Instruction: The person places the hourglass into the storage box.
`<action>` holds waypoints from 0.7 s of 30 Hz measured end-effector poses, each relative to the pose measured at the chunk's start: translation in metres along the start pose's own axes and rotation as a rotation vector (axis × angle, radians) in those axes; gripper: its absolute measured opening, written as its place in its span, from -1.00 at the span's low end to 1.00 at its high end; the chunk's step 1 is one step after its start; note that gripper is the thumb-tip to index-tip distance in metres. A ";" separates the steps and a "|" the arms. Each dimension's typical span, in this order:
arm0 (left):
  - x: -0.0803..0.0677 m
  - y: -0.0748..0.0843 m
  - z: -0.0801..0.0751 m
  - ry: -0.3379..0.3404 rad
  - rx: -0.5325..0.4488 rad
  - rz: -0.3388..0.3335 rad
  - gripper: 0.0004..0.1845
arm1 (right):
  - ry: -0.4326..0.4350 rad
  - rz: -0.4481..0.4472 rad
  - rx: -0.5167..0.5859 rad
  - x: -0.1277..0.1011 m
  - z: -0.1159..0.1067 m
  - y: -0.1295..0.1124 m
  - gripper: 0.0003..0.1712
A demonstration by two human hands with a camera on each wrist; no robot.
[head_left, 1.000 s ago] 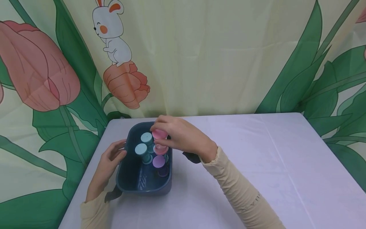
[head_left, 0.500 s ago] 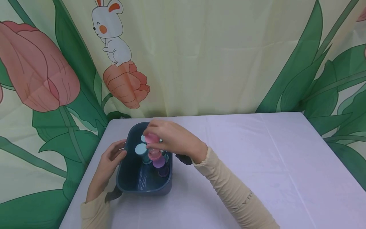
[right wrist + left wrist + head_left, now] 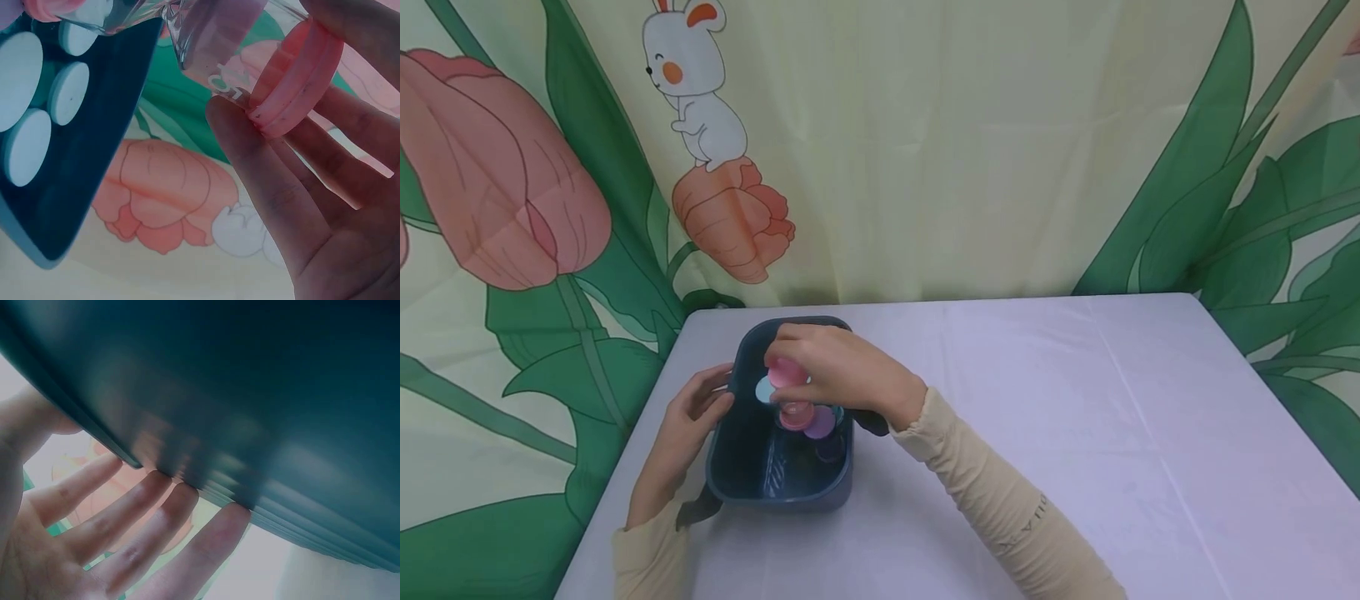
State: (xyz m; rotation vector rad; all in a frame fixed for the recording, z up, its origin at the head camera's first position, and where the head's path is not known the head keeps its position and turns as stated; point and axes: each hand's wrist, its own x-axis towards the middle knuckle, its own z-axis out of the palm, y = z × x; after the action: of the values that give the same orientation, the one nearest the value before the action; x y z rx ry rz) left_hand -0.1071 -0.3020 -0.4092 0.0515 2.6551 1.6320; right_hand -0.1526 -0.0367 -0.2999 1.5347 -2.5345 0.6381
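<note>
Pink-lidded clear plastic jar [image 3: 787, 377] is pinched by curled right hand [image 3: 835, 371] over dark blue plastic bin [image 3: 778, 492], steadied by flat-fingered left hand [image 3: 688, 417]. Risk judged: neighbouring lidded jars toppled if lowered off-centre.

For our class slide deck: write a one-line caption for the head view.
Right hand holds a pink-capped bottle over a dark blue bin; left hand rests against its side.

Dark blue bin [image 3: 739, 487]: smooth plastic, slight sheen. Bottle [image 3: 212, 37]: clear glossy plastic, pink cap [image 3: 297, 78] matt plastic. Table cover [image 3: 1075, 400]: smooth lilac cloth, creased. Printed backdrop [image 3: 925, 150]: matt cloth.
</note>
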 end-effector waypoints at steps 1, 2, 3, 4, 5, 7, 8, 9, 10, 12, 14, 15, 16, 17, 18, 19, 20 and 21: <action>0.000 0.000 0.000 0.000 -0.001 0.003 -0.43 | -0.001 -0.005 -0.002 0.001 0.000 0.000 -0.57; 0.000 0.000 0.000 0.000 -0.004 0.006 -0.43 | -0.004 -0.007 -0.004 0.002 0.001 -0.001 -0.58; 0.000 0.000 0.000 0.000 -0.005 0.011 -0.43 | -0.007 -0.009 -0.006 0.003 0.001 -0.002 -0.58; 0.000 0.000 0.000 0.000 -0.006 0.015 -0.44 | -0.010 -0.010 -0.008 0.004 0.002 -0.002 -0.58; 0.000 -0.001 0.000 0.000 -0.007 0.019 -0.44 | -0.014 -0.008 -0.010 0.005 0.002 -0.003 -0.58; 0.001 -0.001 0.000 0.000 -0.011 0.026 -0.44 | -0.025 -0.005 -0.011 0.007 0.002 -0.005 -0.58; 0.001 0.000 0.000 -0.001 -0.014 0.028 -0.44 | -0.030 -0.002 -0.008 0.008 0.002 -0.006 -0.58; 0.002 0.000 0.000 -0.001 -0.016 0.031 -0.45 | -0.035 0.000 -0.004 0.009 0.001 -0.007 -0.58; 0.002 0.000 0.000 -0.001 -0.018 0.033 -0.45 | -0.039 -0.001 0.003 0.010 0.001 -0.008 -0.59; 0.002 0.000 0.000 -0.001 -0.020 0.034 -0.45 | -0.047 -0.004 0.014 0.011 0.001 -0.009 -0.58; 0.003 0.000 0.000 -0.002 -0.024 0.031 -0.44 | -0.054 -0.008 0.024 0.013 0.002 -0.011 -0.56; 0.002 0.000 -0.001 -0.001 -0.022 0.029 -0.44 | -0.060 -0.007 0.024 0.014 0.002 -0.012 -0.56; 0.002 0.000 -0.001 -0.002 -0.021 0.024 -0.44 | -0.066 -0.007 0.022 0.015 0.003 -0.012 -0.55; 0.002 0.000 -0.001 -0.003 -0.021 0.018 -0.43 | -0.074 -0.005 0.019 0.016 0.004 -0.013 -0.54; 0.002 -0.001 -0.001 -0.004 -0.019 0.014 -0.43 | -0.084 -0.001 0.017 0.017 0.005 -0.013 -0.53; 0.002 -0.001 -0.001 -0.004 -0.016 0.011 -0.43 | -0.094 0.005 0.019 0.017 0.006 -0.013 -0.52; 0.001 -0.001 -0.001 -0.005 -0.012 0.008 -0.42 | -0.104 0.012 0.019 0.018 0.008 -0.014 -0.52; 0.001 -0.001 -0.001 -0.005 -0.007 0.006 -0.42 | -0.114 0.018 0.020 0.019 0.009 -0.014 -0.52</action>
State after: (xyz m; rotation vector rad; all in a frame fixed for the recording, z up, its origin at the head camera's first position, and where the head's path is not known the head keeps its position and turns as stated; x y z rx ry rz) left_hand -0.1084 -0.3030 -0.4103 0.0633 2.6477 1.6406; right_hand -0.1486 -0.0610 -0.2980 1.6008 -2.6352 0.5958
